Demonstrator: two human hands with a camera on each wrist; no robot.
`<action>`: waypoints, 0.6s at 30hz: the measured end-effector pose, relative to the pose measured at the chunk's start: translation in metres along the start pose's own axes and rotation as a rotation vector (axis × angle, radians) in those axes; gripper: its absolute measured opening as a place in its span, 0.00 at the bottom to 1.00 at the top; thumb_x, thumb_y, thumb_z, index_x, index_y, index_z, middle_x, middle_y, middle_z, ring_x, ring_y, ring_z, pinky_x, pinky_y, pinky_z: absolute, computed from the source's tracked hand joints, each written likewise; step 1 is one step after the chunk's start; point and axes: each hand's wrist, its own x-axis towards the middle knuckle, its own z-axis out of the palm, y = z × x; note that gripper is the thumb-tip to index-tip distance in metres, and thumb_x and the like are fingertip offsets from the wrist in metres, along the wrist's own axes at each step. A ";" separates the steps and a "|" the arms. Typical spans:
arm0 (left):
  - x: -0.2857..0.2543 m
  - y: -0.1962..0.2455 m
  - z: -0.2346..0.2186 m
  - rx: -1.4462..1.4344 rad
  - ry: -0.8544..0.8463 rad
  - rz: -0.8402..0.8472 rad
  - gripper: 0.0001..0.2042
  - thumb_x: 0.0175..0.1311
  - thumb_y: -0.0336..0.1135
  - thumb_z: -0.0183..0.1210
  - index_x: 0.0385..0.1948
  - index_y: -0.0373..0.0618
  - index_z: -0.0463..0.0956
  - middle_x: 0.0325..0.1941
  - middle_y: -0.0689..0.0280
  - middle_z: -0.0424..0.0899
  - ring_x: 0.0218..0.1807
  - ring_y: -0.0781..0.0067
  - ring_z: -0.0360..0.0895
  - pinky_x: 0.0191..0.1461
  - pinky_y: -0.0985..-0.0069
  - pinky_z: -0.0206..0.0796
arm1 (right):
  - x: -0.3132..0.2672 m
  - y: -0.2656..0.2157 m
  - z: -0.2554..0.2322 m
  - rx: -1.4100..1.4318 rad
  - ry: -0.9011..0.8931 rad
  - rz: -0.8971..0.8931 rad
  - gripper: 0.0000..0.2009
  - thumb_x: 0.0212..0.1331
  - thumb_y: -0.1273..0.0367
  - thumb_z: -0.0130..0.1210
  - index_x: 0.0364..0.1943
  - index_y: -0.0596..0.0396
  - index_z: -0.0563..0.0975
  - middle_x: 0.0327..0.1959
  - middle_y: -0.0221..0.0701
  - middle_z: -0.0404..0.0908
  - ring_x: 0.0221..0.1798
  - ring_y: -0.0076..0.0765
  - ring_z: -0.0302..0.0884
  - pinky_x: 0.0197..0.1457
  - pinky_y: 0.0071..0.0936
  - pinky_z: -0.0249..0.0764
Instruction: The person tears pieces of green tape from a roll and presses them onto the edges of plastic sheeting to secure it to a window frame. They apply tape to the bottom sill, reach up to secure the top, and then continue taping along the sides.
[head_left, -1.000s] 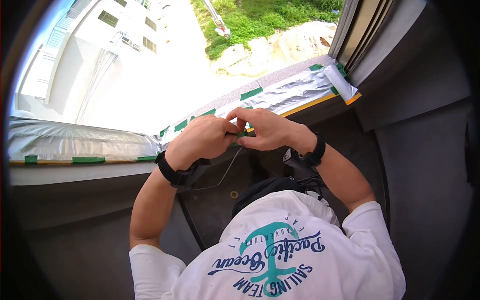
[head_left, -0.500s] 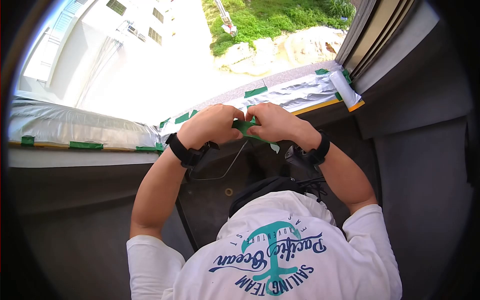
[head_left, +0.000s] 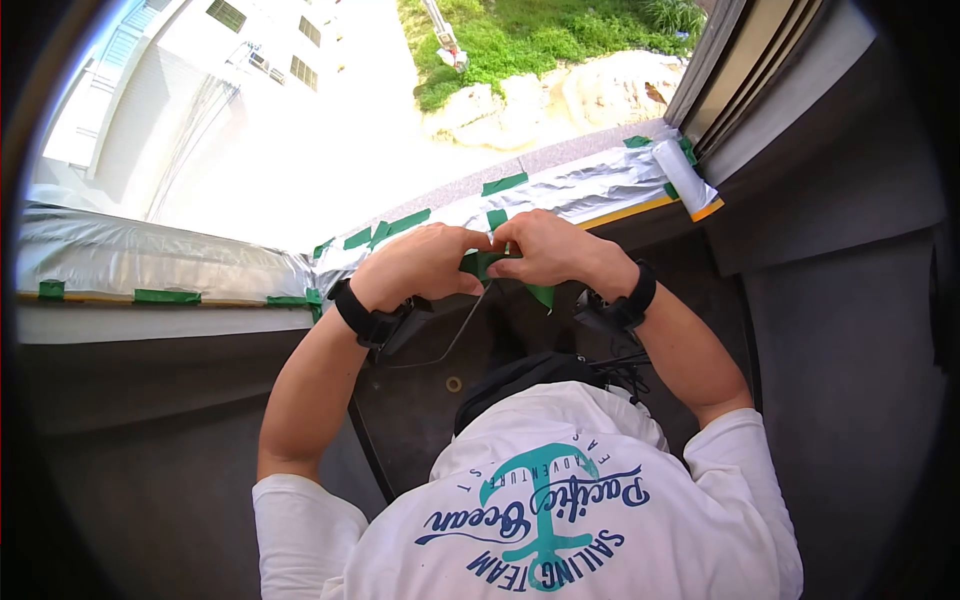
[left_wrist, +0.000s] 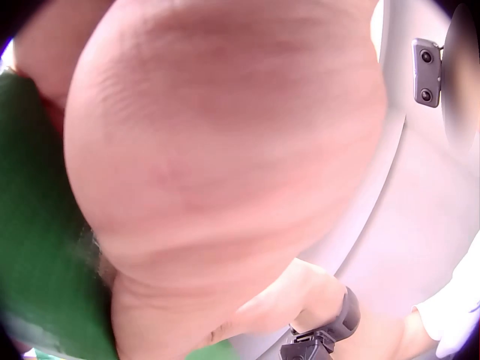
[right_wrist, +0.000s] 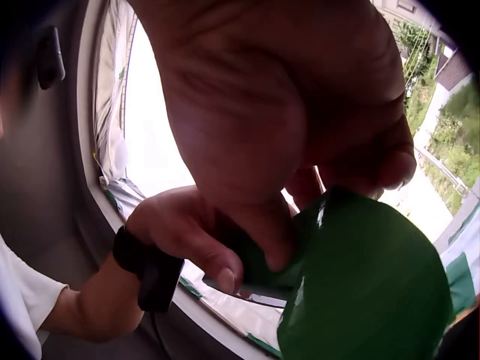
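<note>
In the head view, the left hand [head_left: 420, 265] and right hand [head_left: 550, 250] meet over the window ledge, fingertips close together. Green tape [head_left: 482, 265] spans the gap between them, pinched by both, and a loose end hangs below the right hand. The right wrist view has the right hand [right_wrist: 262, 112] with its thumb pressed on the tape; a broad curled flap of tape [right_wrist: 367, 285] bends away, and the left hand [right_wrist: 176, 221] holds the other part. Green tape [left_wrist: 45, 217] fills the left side of the left wrist view, beside the left hand's palm [left_wrist: 225, 150].
Silvery plastic sheeting [head_left: 610, 180] covers the ledge, fixed with green tape pieces [head_left: 505, 184]. A rolled piece of sheeting [head_left: 682, 175] lies at the right corner by the window frame [head_left: 745, 75]. A small tan ring [head_left: 454, 384] is on the dark floor.
A second ago the fingers were bunched over a small bit of green tape. The hands have since moved slightly apart, more tape shows between them, and a loose end hangs under the right hand.
</note>
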 end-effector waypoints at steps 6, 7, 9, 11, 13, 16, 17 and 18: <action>0.000 -0.002 0.005 0.019 -0.001 -0.026 0.24 0.53 0.41 0.72 0.53 0.46 0.78 0.38 0.52 0.85 0.46 0.48 0.81 0.49 0.61 0.71 | 0.000 -0.009 -0.005 0.050 -0.119 0.101 0.15 0.54 0.57 0.65 0.32 0.56 0.85 0.31 0.44 0.85 0.39 0.51 0.84 0.45 0.41 0.78; 0.000 -0.005 0.009 0.022 0.028 -0.023 0.24 0.52 0.41 0.72 0.53 0.47 0.78 0.37 0.52 0.85 0.46 0.48 0.81 0.49 0.61 0.71 | -0.001 -0.011 -0.005 0.048 -0.121 0.099 0.15 0.54 0.57 0.65 0.32 0.56 0.85 0.31 0.44 0.85 0.39 0.51 0.84 0.45 0.41 0.78; 0.001 -0.009 0.012 0.023 0.062 -0.027 0.25 0.52 0.42 0.72 0.53 0.48 0.79 0.37 0.52 0.85 0.46 0.48 0.81 0.49 0.61 0.71 | -0.004 -0.016 -0.005 0.001 -0.079 0.093 0.14 0.55 0.58 0.65 0.32 0.56 0.85 0.30 0.44 0.85 0.38 0.50 0.83 0.44 0.42 0.77; 0.002 -0.010 0.011 0.089 0.068 -0.056 0.24 0.52 0.42 0.71 0.52 0.48 0.79 0.37 0.52 0.85 0.46 0.48 0.81 0.50 0.60 0.71 | 0.000 -0.010 0.004 -0.038 -0.013 0.040 0.15 0.56 0.57 0.65 0.30 0.57 0.85 0.26 0.44 0.83 0.33 0.50 0.81 0.39 0.41 0.75; 0.000 -0.015 0.015 0.074 0.108 -0.036 0.24 0.53 0.43 0.71 0.52 0.48 0.79 0.37 0.52 0.85 0.45 0.47 0.81 0.49 0.59 0.71 | 0.002 -0.007 0.007 -0.073 0.057 -0.006 0.16 0.57 0.57 0.64 0.28 0.58 0.84 0.22 0.43 0.81 0.27 0.50 0.79 0.33 0.40 0.72; -0.003 -0.007 0.017 0.051 0.144 -0.031 0.21 0.53 0.44 0.71 0.47 0.48 0.80 0.36 0.53 0.86 0.44 0.48 0.82 0.48 0.58 0.71 | 0.003 -0.005 0.005 -0.023 -0.005 0.093 0.18 0.59 0.55 0.63 0.27 0.59 0.83 0.22 0.44 0.80 0.27 0.51 0.79 0.33 0.42 0.72; -0.005 -0.001 0.019 0.040 0.134 -0.052 0.19 0.53 0.45 0.71 0.44 0.48 0.81 0.35 0.54 0.86 0.44 0.48 0.82 0.48 0.58 0.71 | -0.001 -0.006 0.007 -0.039 -0.022 0.115 0.19 0.60 0.53 0.61 0.28 0.58 0.84 0.24 0.44 0.82 0.31 0.52 0.80 0.37 0.43 0.74; -0.007 0.003 0.023 0.038 0.129 -0.042 0.19 0.53 0.45 0.71 0.44 0.48 0.81 0.35 0.54 0.86 0.44 0.48 0.82 0.48 0.58 0.71 | -0.007 -0.006 0.010 -0.057 -0.038 0.143 0.21 0.61 0.51 0.59 0.29 0.57 0.85 0.25 0.44 0.83 0.34 0.53 0.82 0.40 0.44 0.76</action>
